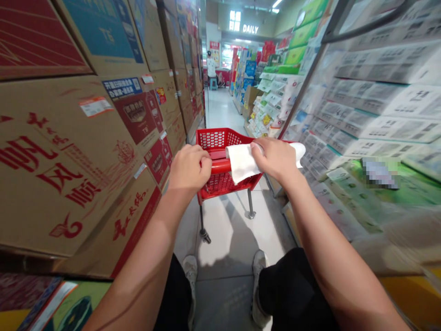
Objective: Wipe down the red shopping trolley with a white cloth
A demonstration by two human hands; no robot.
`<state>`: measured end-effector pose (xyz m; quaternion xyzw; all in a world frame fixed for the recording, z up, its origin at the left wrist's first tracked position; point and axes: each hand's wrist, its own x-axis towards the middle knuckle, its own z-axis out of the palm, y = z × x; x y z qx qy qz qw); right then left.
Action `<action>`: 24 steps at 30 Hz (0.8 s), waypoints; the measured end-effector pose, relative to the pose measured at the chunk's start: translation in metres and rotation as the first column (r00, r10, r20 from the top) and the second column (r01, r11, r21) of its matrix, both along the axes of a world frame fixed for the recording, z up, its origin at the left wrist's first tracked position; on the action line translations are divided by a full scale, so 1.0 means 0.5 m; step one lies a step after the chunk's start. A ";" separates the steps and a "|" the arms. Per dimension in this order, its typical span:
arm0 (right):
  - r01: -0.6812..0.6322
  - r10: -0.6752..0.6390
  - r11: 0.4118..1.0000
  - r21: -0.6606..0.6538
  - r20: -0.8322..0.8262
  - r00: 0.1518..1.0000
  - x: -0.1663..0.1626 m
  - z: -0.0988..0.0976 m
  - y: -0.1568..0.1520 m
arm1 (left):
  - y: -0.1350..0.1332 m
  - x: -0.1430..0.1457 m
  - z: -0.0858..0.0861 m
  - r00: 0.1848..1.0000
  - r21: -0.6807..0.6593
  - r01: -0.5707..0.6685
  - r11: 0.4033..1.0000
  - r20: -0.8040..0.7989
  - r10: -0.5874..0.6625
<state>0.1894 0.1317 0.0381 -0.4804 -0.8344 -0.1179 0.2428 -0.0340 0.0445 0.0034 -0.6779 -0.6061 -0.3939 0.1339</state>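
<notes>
A red plastic shopping cart point(225, 186) on grey legs with casters stands in front of me in a narrow aisle. My left hand point(190, 169) is closed around the left end of its red handle point(220, 166). A white cloth or paper sheet point(241, 163) is draped over the right part of the handle. On top of it, my right hand point(275, 156) is closed, pressing the white sheet against the bar. The part of the handle under the sheet is hidden. What shows of the basket's inside looks red, with no goods visible.
Stacked cardboard cartons point(51, 161) wall the left side closely. Wrapped white packs point(379, 110) and green packs point(354, 197) are piled along the right, beside a slanted metal post point(303, 87). The tiled floor point(223, 108) runs ahead toward a distant person point(211, 66) near a blue stool point(213, 82).
</notes>
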 end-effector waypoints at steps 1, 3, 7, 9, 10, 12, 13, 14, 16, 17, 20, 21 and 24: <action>-0.032 0.032 0.999 0.027 -0.008 0.999 -0.008 -0.006 -0.008 | -0.008 0.011 0.007 0.994 -0.013 -0.085 0.996 -0.068 0.084; -0.085 0.087 0.994 0.076 -0.026 0.996 -0.026 -0.015 -0.023 | -0.019 0.039 0.020 0.967 -0.043 -0.187 0.981 -0.183 0.177; -0.161 0.168 0.981 0.109 -0.058 0.984 -0.039 -0.024 -0.039 | -0.020 0.063 0.029 0.927 -0.091 -0.337 0.937 -0.203 0.314; -0.127 0.134 0.987 0.101 -0.070 0.989 -0.024 -0.026 -0.034 | -0.018 0.048 0.026 0.912 -0.098 -0.379 0.920 -0.208 0.354; -0.084 0.092 0.992 0.098 -0.078 0.993 -0.012 -0.027 -0.028 | -0.017 0.038 0.024 0.908 -0.093 -0.385 0.918 -0.218 0.358; 0.013 -0.004 0.995 0.096 -0.096 0.995 0.016 -0.031 -0.012 | -0.016 0.020 0.020 0.906 -0.080 -0.383 0.920 -0.230 0.356; 0.050 -0.040 0.994 0.096 -0.102 0.994 0.029 -0.034 -0.005 | -0.016 0.014 0.018 0.907 -0.077 -0.377 0.923 -0.231 0.351; 0.075 -0.064 0.992 0.098 -0.106 0.992 0.038 -0.037 0.001 | -0.016 0.011 0.016 0.909 -0.073 -0.371 0.926 -0.231 0.346; 0.080 -0.068 0.991 0.110 -0.105 0.992 0.043 -0.044 0.002 | -0.012 0.010 0.012 0.912 -0.062 -0.361 0.931 -0.232 0.338; 0.064 -0.052 0.990 0.123 -0.101 0.994 0.038 -0.048 -0.002 | -0.010 0.011 0.010 0.912 -0.052 -0.361 0.931 -0.231 0.340; -0.027 0.047 0.982 0.185 -0.105 0.993 0.008 -0.059 -0.028 | -0.002 0.008 0.003 0.906 -0.009 -0.372 0.928 -0.220 0.361; -0.061 0.085 0.977 0.206 -0.108 0.991 -0.001 -0.062 -0.036 | 0.000 0.004 0.001 0.906 0.008 -0.372 0.928 -0.216 0.364; -0.121 0.152 0.960 0.252 -0.104 0.983 -0.001 -0.072 -0.035 | 0.001 -0.013 -0.003 0.910 0.036 -0.358 0.933 -0.211 0.358</action>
